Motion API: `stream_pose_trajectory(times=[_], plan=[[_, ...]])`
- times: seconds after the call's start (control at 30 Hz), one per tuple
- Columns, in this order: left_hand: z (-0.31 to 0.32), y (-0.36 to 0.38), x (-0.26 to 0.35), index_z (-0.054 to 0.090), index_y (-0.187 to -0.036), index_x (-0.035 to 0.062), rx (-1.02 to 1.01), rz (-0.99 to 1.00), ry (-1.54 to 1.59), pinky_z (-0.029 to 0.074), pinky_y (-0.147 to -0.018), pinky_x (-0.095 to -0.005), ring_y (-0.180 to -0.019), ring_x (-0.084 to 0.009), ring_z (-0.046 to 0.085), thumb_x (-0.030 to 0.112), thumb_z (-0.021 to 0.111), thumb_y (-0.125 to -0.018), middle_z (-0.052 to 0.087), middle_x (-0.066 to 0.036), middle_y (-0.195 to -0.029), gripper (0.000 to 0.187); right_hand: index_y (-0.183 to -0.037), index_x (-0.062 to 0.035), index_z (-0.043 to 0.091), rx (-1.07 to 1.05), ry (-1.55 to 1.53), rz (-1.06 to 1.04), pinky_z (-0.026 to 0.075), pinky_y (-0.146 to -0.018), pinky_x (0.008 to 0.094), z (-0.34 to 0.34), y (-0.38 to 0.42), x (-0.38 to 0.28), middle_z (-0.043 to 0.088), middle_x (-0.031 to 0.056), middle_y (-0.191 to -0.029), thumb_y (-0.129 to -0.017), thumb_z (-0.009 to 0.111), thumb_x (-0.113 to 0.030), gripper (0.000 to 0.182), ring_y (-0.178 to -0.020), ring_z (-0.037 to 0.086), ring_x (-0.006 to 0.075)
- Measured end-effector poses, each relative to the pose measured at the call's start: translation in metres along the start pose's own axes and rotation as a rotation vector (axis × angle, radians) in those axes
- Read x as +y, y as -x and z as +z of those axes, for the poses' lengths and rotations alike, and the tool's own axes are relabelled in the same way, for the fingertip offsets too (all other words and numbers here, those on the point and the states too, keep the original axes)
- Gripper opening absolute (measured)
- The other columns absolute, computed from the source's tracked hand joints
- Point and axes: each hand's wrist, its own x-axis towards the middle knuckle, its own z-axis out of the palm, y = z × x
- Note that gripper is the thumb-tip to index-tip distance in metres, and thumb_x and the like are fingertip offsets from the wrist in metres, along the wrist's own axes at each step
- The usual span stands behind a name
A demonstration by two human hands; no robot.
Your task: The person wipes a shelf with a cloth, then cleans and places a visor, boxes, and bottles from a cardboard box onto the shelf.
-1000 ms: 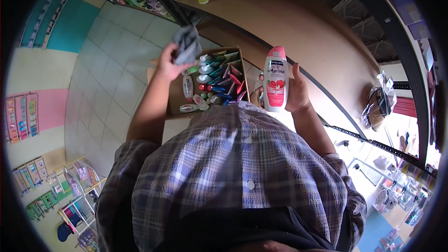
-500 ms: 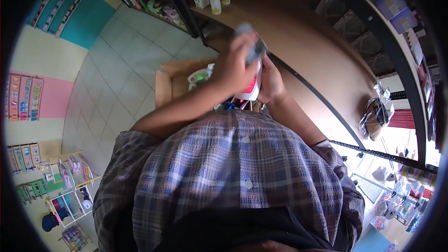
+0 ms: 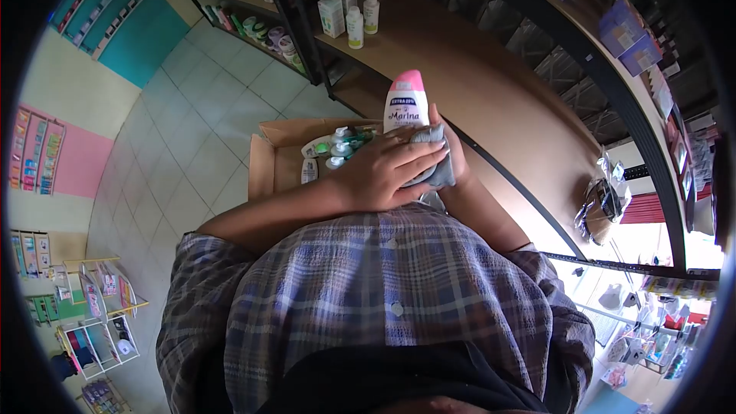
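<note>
A white lotion bottle (image 3: 405, 113) with a pink cap and a "Marina" label stands upright before my chest. My right hand (image 3: 454, 155) grips its lower part from behind and the right side, thumb pointing up. Across the front, my left hand (image 3: 383, 171) is closed on a grey cloth (image 3: 433, 155) and presses it against the bottle. Cloth and fingers hide the bottle's lower half. Below and to the left is an open cardboard box (image 3: 264, 161) holding several pump bottles (image 3: 340, 149) and other bottles.
On the brown shelf (image 3: 475, 77) stand two white bottles (image 3: 355, 29) beside small cartons (image 3: 331, 15). A plastic-wrapped bundle (image 3: 602, 203) lies at the shelf's right end. Black metal uprights (image 3: 295, 15) frame the shelving. Tiled floor (image 3: 207, 107) extends to the left.
The cloth and my left hand have moved from the bottle's top down to its lower part. The pink cap and front label now show. The view has shifted slightly.
</note>
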Motion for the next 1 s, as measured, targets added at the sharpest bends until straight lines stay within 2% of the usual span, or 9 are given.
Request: stream_pose_trajectory(times=[0.07, 0.1, 0.27, 0.3, 0.57, 0.77, 0.87, 0.9, 1.0], plan=[[-0.008, 0.006, -0.023, 0.061, -0.124, 0.0062, -0.077, 0.136, 0.0, 0.042, -0.101, -0.0435, -0.118, -0.0291, 0.054, 0.019, 0.065, -0.083, 0.059, -0.009, -0.126, 0.043, -0.122, -0.005, 0.052, -0.359, -0.296, 0.133, 0.052, -0.089, 0.0432, -0.003, 0.0, 0.008, 0.062, 0.0132, -0.111, -0.099, 0.034, -0.051, 0.055, -0.099, 0.064, 0.0255], [-0.018, -0.002, -0.025, 0.063, -0.122, 0.0078, -0.027, 0.03, -0.035, 0.046, -0.098, -0.0414, -0.115, -0.0273, 0.056, 0.012, 0.065, -0.082, 0.061, -0.007, -0.124, 0.039, -0.124, -0.0066, 0.051, 0.113, -0.016, -0.057, 0.054, -0.087, 0.0427, -0.006, 0.002, 0.021, 0.062, 0.0122, -0.112, -0.099, 0.035, -0.052, 0.054, -0.099, 0.064, 0.0253], [-0.011, 0.006, -0.006, 0.063, -0.122, 0.0081, -0.069, 0.002, 0.006, 0.046, -0.097, -0.0412, -0.112, -0.0265, 0.058, 0.012, 0.068, -0.08, 0.059, -0.006, -0.126, 0.042, -0.125, -0.0042, 0.052, -0.127, -0.161, 0.035, 0.053, -0.089, 0.0418, -0.015, -0.002, 0.016, 0.062, 0.0149, -0.114, -0.098, 0.036, -0.054, 0.058, -0.103, 0.063, 0.026], [-0.005, 0.011, 0.0, 0.064, -0.12, 0.0087, -0.086, 0.083, 0.01, 0.045, -0.099, -0.0426, -0.113, -0.0255, 0.058, 0.015, 0.07, -0.079, 0.06, -0.007, -0.124, 0.042, -0.12, -0.0032, 0.054, 0.226, 0.04, 0.031, 0.055, -0.084, 0.0381, 0.012, 0.008, 0.006, 0.063, 0.0134, -0.111, -0.098, 0.037, -0.055, 0.059, -0.097, 0.065, 0.0252], [0.002, -0.008, -0.025, 0.065, -0.116, 0.0064, 0.021, -0.161, -0.112, 0.047, -0.095, -0.0413, -0.104, -0.0281, 0.061, 0.014, 0.067, -0.081, 0.062, -0.009, -0.116, 0.036, -0.126, -0.0056, 0.048, 0.173, 0.104, 0.022, 0.05, -0.093, 0.0428, -0.009, 0.014, 0.025, 0.06, 0.0149, -0.116, -0.102, 0.029, -0.04, 0.046, -0.104, 0.062, 0.0285], [-0.002, 0.009, -0.014, 0.065, -0.119, 0.0139, -0.113, 0.028, 0.107, 0.049, -0.095, -0.0365, -0.105, -0.023, 0.063, 0.014, 0.072, -0.077, 0.063, -0.004, -0.12, 0.043, -0.129, -0.0058, 0.045, 0.211, 0.165, -0.224, 0.052, -0.086, 0.0445, -0.011, 0.0, -0.017, 0.06, 0.0207, -0.114, -0.09, 0.019, -0.073, 0.082, -0.099, 0.062, 0.0345], [-0.01, 0.037, -0.077, 0.069, -0.107, 0.0086, 0.158, -0.332, 0.049, 0.054, -0.082, -0.0354, -0.094, -0.0225, 0.067, 0.014, 0.072, -0.08, 0.069, -0.012, -0.104, 0.027, -0.13, -0.0047, 0.043, 0.174, 0.145, -0.314, 0.053, -0.08, 0.05, 0.004, 0.0, -0.033, 0.06, 0.0173, -0.111, -0.087, 0.024, -0.076, 0.086, -0.095, 0.062, 0.0344], [-0.017, 0.047, -0.086, 0.069, -0.1, 0.0055, 0.141, -0.948, 0.218, 0.055, -0.08, -0.0359, -0.091, -0.0215, 0.068, 0.019, 0.068, -0.087, 0.07, -0.013, -0.098, 0.019, -0.13, -0.0045, 0.043, 0.301, 0.288, -0.401, 0.054, -0.079, 0.0503, 0.015, -0.003, -0.031, 0.058, 0.0164, -0.113, -0.086, 0.026, -0.076, 0.085, -0.097, 0.062, 0.034], [0.002, 0.055, -0.104, 0.063, -0.108, 0.0028, 0.903, -1.04, 1.527, 0.057, -0.079, -0.0373, -0.091, -0.0225, 0.068, 0.029, 0.064, -0.091, 0.069, -0.008, -0.1, 0.031, -0.131, -0.0037, 0.041, 0.385, 0.424, -0.528, 0.053, -0.082, 0.048, 0.015, -0.011, -0.015, 0.055, 0.0152, -0.121, -0.087, 0.036, -0.073, 0.082, -0.103, 0.059, 0.0319]])
